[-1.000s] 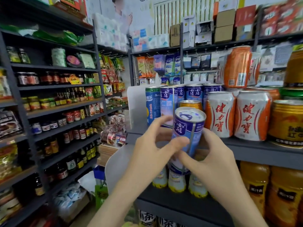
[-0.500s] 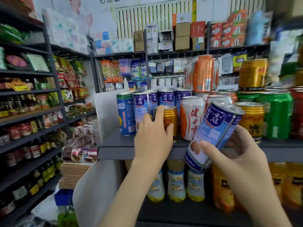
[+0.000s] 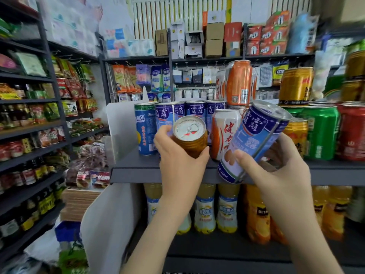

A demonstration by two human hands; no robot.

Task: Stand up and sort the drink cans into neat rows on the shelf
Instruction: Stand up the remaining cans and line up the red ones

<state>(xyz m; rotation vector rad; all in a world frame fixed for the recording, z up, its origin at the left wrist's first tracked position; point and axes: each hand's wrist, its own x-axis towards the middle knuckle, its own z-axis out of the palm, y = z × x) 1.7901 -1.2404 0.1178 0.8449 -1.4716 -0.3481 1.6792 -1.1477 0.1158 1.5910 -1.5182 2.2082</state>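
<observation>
My left hand (image 3: pixel 180 163) grips a short gold can (image 3: pixel 190 136), tilted so its silver top faces me, just off the grey shelf (image 3: pixel 138 173). In my right hand (image 3: pixel 276 173) is a tall blue and white can (image 3: pixel 254 141), leaning to the right in front of the shelf edge. Behind them stand a row of blue and white cans (image 3: pixel 195 113), a blue can with yellow print (image 3: pixel 145 129) at the left end, and a white and orange can (image 3: pixel 224 131). An orange can (image 3: pixel 238 84) is stacked on top.
Gold cans (image 3: pixel 296 87), green cans (image 3: pixel 320 133) and a red can (image 3: pixel 351 133) fill the shelf's right side. A white divider panel (image 3: pixel 120 125) bounds its left end. Yellow drink bottles (image 3: pixel 205 210) stand on the shelf below. Stocked racks (image 3: pixel 29 135) line the left aisle.
My left hand has lifted the gold can off the shelf and tipped it toward me. My right hand still holds the tilted blue and white can, slightly higher.
</observation>
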